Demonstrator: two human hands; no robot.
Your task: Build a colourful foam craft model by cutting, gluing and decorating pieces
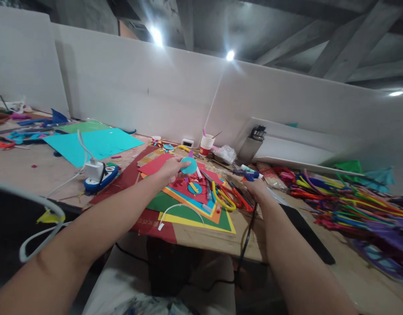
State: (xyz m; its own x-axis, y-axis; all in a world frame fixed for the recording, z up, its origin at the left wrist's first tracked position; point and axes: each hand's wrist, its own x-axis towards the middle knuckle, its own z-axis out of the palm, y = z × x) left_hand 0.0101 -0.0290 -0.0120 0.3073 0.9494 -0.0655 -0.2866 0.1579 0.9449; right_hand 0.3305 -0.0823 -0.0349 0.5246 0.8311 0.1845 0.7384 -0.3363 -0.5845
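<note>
Evidently pinches the teal disc (pixel 190 166) near its edge with the nearly closed left hand (pixel 171 170), above the stacked paper (pixel 168 201), probably leaving its face uncovered; grips the blue glue gun (pixel 251 175) with the right hand (pixel 257 188), apparently curled round its handle for control.

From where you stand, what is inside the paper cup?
A pink strip and a thin brown stick poke out above the paper cup's rim. Its wall hides their lower ends and anything deeper.
</note>
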